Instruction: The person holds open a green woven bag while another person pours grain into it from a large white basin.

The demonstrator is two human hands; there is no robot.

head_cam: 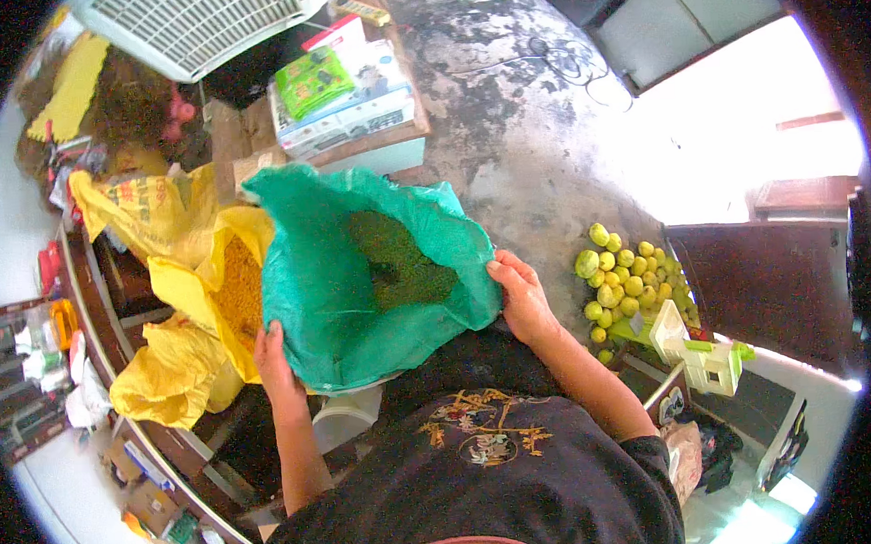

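Note:
A green woven plastic sack (320,276) stands wide open in front of me, with small greenish grains or beans (406,266) lying deep inside. My right hand (524,294) pinches the sack's rim at its right side. At the lower left edge of the sack is my left hand (274,360), its fingers against the green plastic and partly hidden by it; how firmly it holds cannot be seen. Touching the green sack on the left, a yellow woven sack (184,281) gapes around orange-yellow grains (238,293).
A white box (351,124) with a green packet (314,82) lies on a small cabinet ahead. Yellow-green fruits (630,279) are heaped on the floor at the right, near a cream plastic stool (712,366). A white bucket (347,419) is below the sack.

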